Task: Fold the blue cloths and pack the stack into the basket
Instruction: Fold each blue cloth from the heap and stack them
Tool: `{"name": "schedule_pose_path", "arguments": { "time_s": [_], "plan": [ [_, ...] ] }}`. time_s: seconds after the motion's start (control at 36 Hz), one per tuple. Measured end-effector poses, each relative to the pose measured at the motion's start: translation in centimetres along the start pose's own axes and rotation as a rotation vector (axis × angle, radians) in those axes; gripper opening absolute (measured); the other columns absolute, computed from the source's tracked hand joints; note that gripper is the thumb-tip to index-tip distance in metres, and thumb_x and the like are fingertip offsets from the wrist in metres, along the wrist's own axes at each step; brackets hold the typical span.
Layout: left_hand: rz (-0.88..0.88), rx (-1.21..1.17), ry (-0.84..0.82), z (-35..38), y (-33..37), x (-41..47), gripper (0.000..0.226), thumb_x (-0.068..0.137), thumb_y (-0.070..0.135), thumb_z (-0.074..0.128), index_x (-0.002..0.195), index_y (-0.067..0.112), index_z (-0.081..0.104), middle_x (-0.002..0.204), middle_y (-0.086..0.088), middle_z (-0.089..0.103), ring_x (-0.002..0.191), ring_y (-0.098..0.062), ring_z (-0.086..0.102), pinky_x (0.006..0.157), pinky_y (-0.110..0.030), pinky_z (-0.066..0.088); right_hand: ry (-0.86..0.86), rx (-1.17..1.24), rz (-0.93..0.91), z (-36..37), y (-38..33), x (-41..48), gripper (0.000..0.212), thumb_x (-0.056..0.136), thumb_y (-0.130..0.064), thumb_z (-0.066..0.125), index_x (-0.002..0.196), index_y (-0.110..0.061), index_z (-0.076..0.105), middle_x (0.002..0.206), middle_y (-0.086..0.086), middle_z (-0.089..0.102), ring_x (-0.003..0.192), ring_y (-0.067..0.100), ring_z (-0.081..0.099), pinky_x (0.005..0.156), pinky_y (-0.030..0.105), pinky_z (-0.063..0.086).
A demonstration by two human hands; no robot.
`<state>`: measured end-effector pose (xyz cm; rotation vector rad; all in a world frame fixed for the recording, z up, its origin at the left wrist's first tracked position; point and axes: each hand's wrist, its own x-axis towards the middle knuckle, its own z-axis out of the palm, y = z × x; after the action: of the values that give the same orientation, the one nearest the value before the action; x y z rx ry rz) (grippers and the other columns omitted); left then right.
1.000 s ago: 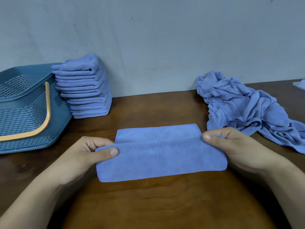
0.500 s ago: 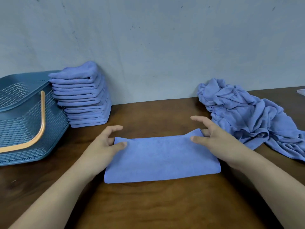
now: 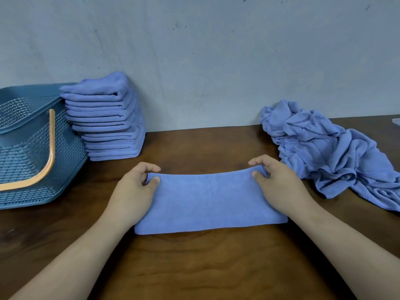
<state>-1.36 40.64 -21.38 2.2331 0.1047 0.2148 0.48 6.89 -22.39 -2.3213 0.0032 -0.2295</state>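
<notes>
A blue cloth (image 3: 207, 202), folded into a long band, lies flat in the middle of the wooden table. My left hand (image 3: 134, 191) pinches its far left corner between thumb and fingers. My right hand (image 3: 279, 185) pinches the far right corner the same way, and that far edge is lifted slightly. A tall stack of folded blue cloths (image 3: 106, 120) stands against the wall at the back left. Beside it on the left is a blue mesh basket (image 3: 26, 152) with an orange handle. A heap of unfolded blue cloths (image 3: 331, 152) lies at the right.
The wall runs close behind the table (image 3: 194, 267). A small pale object (image 3: 396, 121) shows at the far right edge. Bare wood lies between the cloth and the near edge.
The near half was folded over onto the far half, my hands opened on top of it, and now both pinch the far corners. The view has shifted slightly.
</notes>
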Motion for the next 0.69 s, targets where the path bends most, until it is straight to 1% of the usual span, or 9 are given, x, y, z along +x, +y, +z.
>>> {"name": "schedule_pose_path", "arguments": {
  "time_s": [0.11, 0.19, 0.33, 0.39, 0.44, 0.5, 0.53, 0.58, 0.69],
  "plan": [
    [-0.009, 0.018, 0.006, 0.1, 0.4, -0.1, 0.016, 0.106, 0.025, 0.061, 0.112, 0.039, 0.065, 0.088, 0.01, 0.074, 0.079, -0.008, 0.065, 0.063, -0.021, 0.041, 0.068, -0.042, -0.012, -0.2, -0.8, -0.2, 0.022, 0.104, -0.029, 0.059, 0.118, -0.046, 0.063, 0.098, 0.001, 0.072, 0.092, 0.016, 0.067, 0.082, 0.043, 0.059],
    [-0.023, 0.009, 0.0, -0.1, 0.4, 0.0, 0.016, 0.106, 0.025, 0.061, 0.111, 0.037, 0.068, 0.101, 0.015, 0.075, 0.094, -0.005, 0.067, 0.072, -0.023, 0.046, 0.129, -0.093, -0.03, -0.4, -1.0, 0.0, 0.024, 0.102, -0.031, 0.059, 0.12, -0.046, 0.063, 0.091, -0.007, 0.07, 0.081, 0.011, 0.065, 0.073, 0.043, 0.059],
    [-0.077, -0.028, -0.008, -0.4, 0.8, -0.2, 0.017, 0.104, 0.029, 0.063, 0.119, 0.037, 0.066, 0.114, 0.017, 0.072, 0.104, -0.004, 0.065, 0.078, -0.023, 0.046, 0.046, -0.263, -0.033, -0.1, -0.9, 0.2, 0.036, 0.101, -0.045, 0.057, 0.137, -0.042, 0.056, 0.104, -0.017, 0.061, 0.098, 0.011, 0.061, 0.075, 0.039, 0.056],
    [-0.146, -0.076, -0.035, -1.0, 1.1, -0.5, 0.026, 0.1, 0.039, 0.068, 0.126, 0.04, 0.061, 0.119, 0.015, 0.07, 0.107, -0.005, 0.065, 0.085, -0.027, 0.05, 0.056, -0.286, -0.055, -0.4, -1.0, 0.1, 0.042, 0.101, -0.051, 0.054, 0.142, -0.041, 0.051, 0.111, -0.014, 0.058, 0.1, 0.011, 0.06, 0.074, 0.037, 0.053],
    [-0.182, -0.065, -0.063, -1.8, 1.0, -0.7, 0.037, 0.095, 0.048, 0.072, 0.128, 0.041, 0.057, 0.116, 0.012, 0.072, 0.106, -0.011, 0.069, 0.094, -0.039, 0.056, 0.071, -0.392, -0.095, -1.0, -1.4, -0.4, 0.048, 0.102, -0.056, 0.05, 0.148, -0.041, 0.045, 0.125, -0.012, 0.054, 0.1, 0.013, 0.062, 0.067, 0.035, 0.049],
    [-0.195, 0.007, -0.083, -2.6, 1.3, -1.0, 0.044, 0.094, 0.051, 0.073, 0.131, 0.037, 0.052, 0.106, 0.009, 0.074, 0.093, -0.016, 0.074, 0.086, -0.045, 0.061, 0.106, -0.53, -0.175, -1.6, -2.0, -1.3, 0.051, 0.102, -0.057, 0.047, 0.15, -0.042, 0.042, 0.135, -0.012, 0.048, 0.102, 0.015, 0.064, 0.062, 0.033, 0.047],
    [-0.205, 0.039, -0.097, -3.0, 1.6, -1.1, 0.049, 0.094, 0.051, 0.073, 0.134, 0.035, 0.049, 0.104, 0.005, 0.074, 0.086, -0.02, 0.075, 0.078, -0.044, 0.063, 0.109, -0.556, -0.238, -1.6, -2.5, -1.8, 0.05, 0.101, -0.057, 0.047, 0.149, -0.042, 0.044, 0.136, -0.013, 0.048, 0.105, 0.015, 0.063, 0.066, 0.033, 0.049],
    [-0.247, 0.075, -0.143, -3.4, 2.3, -1.5, 0.063, 0.094, 0.05, 0.074, 0.145, 0.031, 0.042, 0.107, -0.001, 0.071, 0.081, -0.026, 0.076, 0.063, -0.04, 0.062, 0.012, -0.492, -0.363, -1.2, -3.5, -2.7, 0.046, 0.102, -0.054, 0.047, 0.146, -0.042, 0.05, 0.138, -0.016, 0.051, 0.115, 0.013, 0.059, 0.088, 0.035, 0.051],
    [-0.277, 0.143, -0.176, -2.8, 3.4, -2.4, 0.075, 0.099, 0.045, 0.069, 0.16, 0.03, 0.027, 0.107, -0.006, 0.062, 0.085, -0.029, 0.071, 0.051, -0.038, 0.061, -0.331, -0.386, -0.4, 0.7, -3.9, -3.7, 0.049, 0.108, -0.057, 0.039, 0.155, -0.045, 0.042, 0.16, -0.026, 0.035, 0.146, 0.003, 0.036, 0.12, 0.028, 0.032]
  ]
}}
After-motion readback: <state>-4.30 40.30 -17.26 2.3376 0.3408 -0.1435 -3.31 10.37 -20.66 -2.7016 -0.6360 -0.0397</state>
